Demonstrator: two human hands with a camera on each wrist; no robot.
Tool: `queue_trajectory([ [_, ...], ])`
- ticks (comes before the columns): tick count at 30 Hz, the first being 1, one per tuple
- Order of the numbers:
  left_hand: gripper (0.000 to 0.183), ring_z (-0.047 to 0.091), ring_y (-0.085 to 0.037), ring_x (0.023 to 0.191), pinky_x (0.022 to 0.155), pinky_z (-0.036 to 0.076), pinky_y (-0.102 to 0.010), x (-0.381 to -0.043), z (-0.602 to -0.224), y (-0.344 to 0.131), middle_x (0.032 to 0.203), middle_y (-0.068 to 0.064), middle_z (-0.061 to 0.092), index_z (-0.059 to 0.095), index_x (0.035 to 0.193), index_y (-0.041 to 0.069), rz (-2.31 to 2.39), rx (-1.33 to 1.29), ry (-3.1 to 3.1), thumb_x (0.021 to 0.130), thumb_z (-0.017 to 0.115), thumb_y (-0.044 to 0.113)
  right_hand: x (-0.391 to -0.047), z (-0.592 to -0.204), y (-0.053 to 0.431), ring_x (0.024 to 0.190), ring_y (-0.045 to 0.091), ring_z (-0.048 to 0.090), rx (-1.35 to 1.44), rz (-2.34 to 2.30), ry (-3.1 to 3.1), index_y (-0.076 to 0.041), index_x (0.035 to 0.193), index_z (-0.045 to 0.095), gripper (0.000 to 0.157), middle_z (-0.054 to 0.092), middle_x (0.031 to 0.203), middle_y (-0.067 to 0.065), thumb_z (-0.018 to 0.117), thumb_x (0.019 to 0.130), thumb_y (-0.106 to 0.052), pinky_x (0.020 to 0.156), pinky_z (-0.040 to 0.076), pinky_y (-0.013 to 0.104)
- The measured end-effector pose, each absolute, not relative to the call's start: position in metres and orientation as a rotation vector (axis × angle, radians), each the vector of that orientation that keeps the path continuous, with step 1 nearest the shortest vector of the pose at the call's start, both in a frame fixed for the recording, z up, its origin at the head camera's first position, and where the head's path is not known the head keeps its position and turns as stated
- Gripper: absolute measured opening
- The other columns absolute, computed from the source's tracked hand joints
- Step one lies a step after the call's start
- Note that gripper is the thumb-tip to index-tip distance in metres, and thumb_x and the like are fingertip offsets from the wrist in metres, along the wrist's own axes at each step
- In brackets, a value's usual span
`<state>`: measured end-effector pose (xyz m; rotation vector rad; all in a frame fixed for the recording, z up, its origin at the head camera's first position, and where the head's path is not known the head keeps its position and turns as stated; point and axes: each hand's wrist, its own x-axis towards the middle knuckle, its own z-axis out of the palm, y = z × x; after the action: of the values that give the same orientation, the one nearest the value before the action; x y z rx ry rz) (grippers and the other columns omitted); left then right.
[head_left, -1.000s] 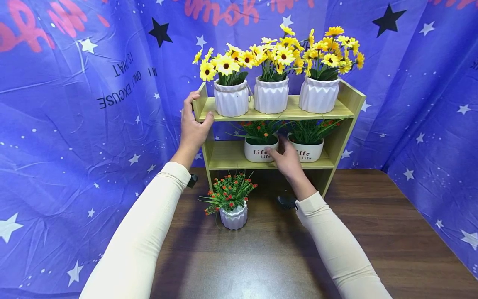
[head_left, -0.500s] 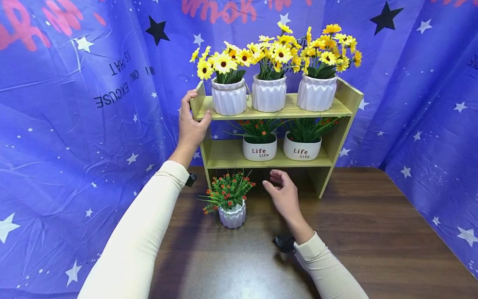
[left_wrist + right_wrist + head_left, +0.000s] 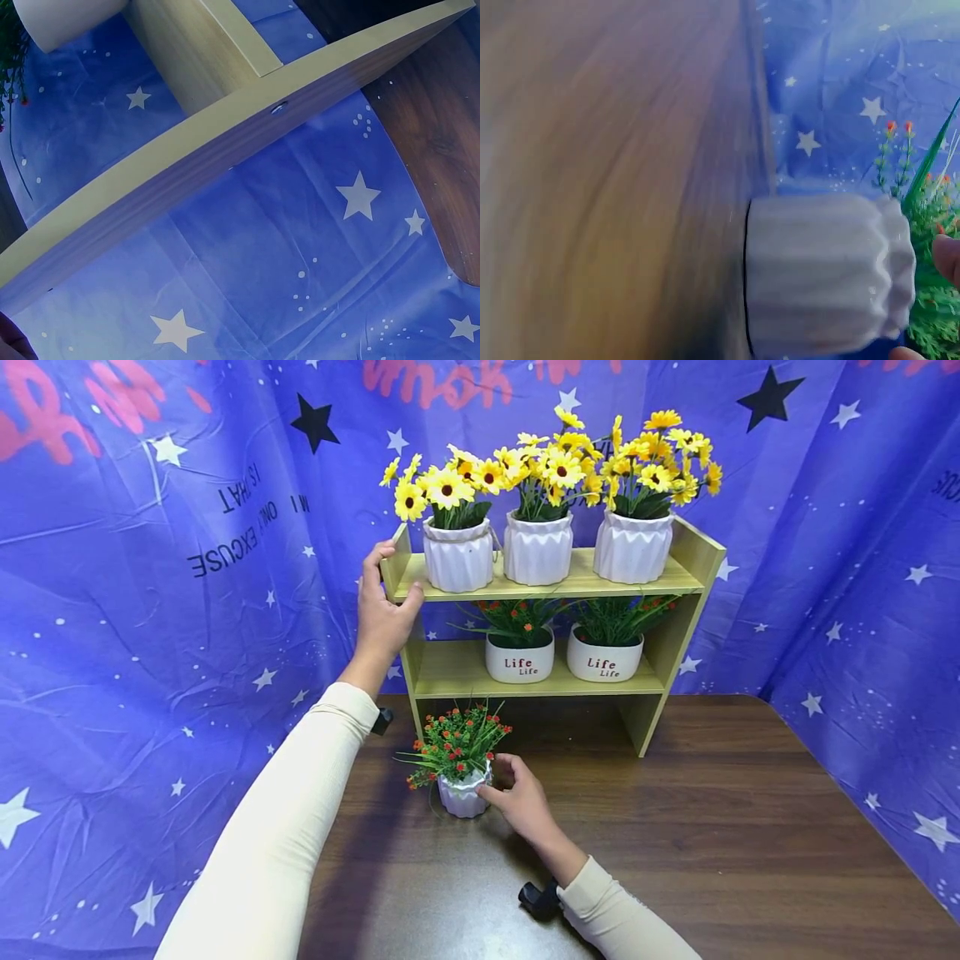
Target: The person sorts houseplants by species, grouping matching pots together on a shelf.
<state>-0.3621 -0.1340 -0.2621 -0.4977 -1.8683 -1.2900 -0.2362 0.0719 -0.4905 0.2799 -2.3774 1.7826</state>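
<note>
In the head view, my left hand (image 3: pixel 384 622) grips the upper left corner of a pale wooden shelf (image 3: pixel 540 689). Its fingers lie along the outside of the side panel, and the thumb is at the front edge of the top board. On the table stands a white ribbed flowerpot (image 3: pixel 461 797) with green leaves and small red flowers. My right hand (image 3: pixel 521 802) is at the pot's right side, thumb and fingers spread at its rim. The right wrist view shows the same flowerpot (image 3: pixel 817 274), with only fingertips (image 3: pixel 946 255) of that hand visible by the rim and leaves.
Several white pots (image 3: pixel 538 552) of yellow flowers stand on the top board. Two oval "Life" planters (image 3: pixel 520 660) sit on the middle board. Under and before the shelf spreads a brown wooden table (image 3: pixel 675 860); a blue starry cloth (image 3: pixel 150 693) hangs behind.
My right hand has left the left "Life" planter on the middle board and come down and left to the red-flowered pot. The left hand stays on the shelf.
</note>
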Motion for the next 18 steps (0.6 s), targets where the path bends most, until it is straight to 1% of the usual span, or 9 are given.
queue_trajectory([
  [3, 0.052, 0.041, -0.010, 0.133, 0.112, 0.017, -0.028, -0.363, -0.262, -0.134, 0.149, 0.001, 0.044, 0.045, 0.133, 0.006, -1.288, -0.499, -1.872, 0.086, 0.067, 0.011, -0.236, -0.495, 0.063, 0.111, 0.036, 0.059, 0.257, 1.817, -2.394, 0.001, 0.129, 0.054, 0.059, 0.063, 0.120, 0.019, 0.082, 0.079, -0.016, 0.093, 0.048, 0.050],
  [5, 0.052, 0.040, -0.009, 0.134, 0.114, 0.014, -0.027, -0.363, -0.262, -0.133, 0.150, 0.001, 0.044, 0.045, 0.133, 0.007, -1.287, -0.498, -1.871, 0.086, 0.067, 0.011, -0.235, -0.498, 0.059, 0.108, 0.035, 0.059, 0.245, 1.844, -2.386, 0.001, 0.129, 0.053, 0.061, 0.063, 0.118, 0.019, 0.082, 0.078, -0.016, 0.091, 0.049, 0.048],
  [8, 0.052, 0.040, -0.008, 0.134, 0.115, 0.011, -0.027, -0.363, -0.263, -0.133, 0.149, 0.001, 0.044, 0.045, 0.133, 0.007, -1.285, -0.497, -1.871, 0.086, 0.067, 0.011, -0.234, -0.500, 0.054, 0.107, 0.033, 0.059, 0.225, 1.871, -2.363, 0.002, 0.130, 0.052, 0.064, 0.062, 0.117, 0.019, 0.083, 0.076, -0.015, 0.089, 0.049, 0.045],
  [11, 0.052, 0.041, -0.008, 0.134, 0.114, 0.014, -0.027, -0.362, -0.263, -0.133, 0.149, 0.000, 0.045, 0.046, 0.132, 0.006, -1.285, -0.500, -1.857, 0.085, 0.068, 0.010, -0.234, -0.502, 0.050, 0.107, 0.033, 0.058, 0.202, 1.869, -2.342, 0.002, 0.129, 0.051, 0.066, 0.062, 0.117, 0.019, 0.084, 0.074, -0.014, 0.090, 0.048, 0.044],
  [15, 0.051, 0.042, -0.009, 0.133, 0.114, 0.015, -0.028, -0.362, -0.263, -0.133, 0.148, 0.000, 0.046, 0.046, 0.132, 0.007, -1.287, -0.503, -1.851, 0.085, 0.068, 0.009, -0.234, -0.504, 0.045, 0.110, 0.032, 0.057, 0.165, 1.841, -2.349, 0.001, 0.129, 0.049, 0.069, 0.061, 0.119, 0.018, 0.084, 0.072, -0.015, 0.094, 0.045, 0.045],
  [18, 0.052, 0.042, -0.009, 0.133, 0.114, 0.014, -0.028, -0.361, -0.262, -0.134, 0.149, 0.001, 0.045, 0.046, 0.132, 0.008, -1.290, -0.498, -1.862, 0.086, 0.068, 0.010, -0.235, -0.505, 0.040, 0.112, 0.033, 0.056, 0.128, 1.801, -2.364, 0.000, 0.131, 0.047, 0.073, 0.061, 0.121, 0.019, 0.086, 0.071, -0.016, 0.095, 0.044, 0.047],
])
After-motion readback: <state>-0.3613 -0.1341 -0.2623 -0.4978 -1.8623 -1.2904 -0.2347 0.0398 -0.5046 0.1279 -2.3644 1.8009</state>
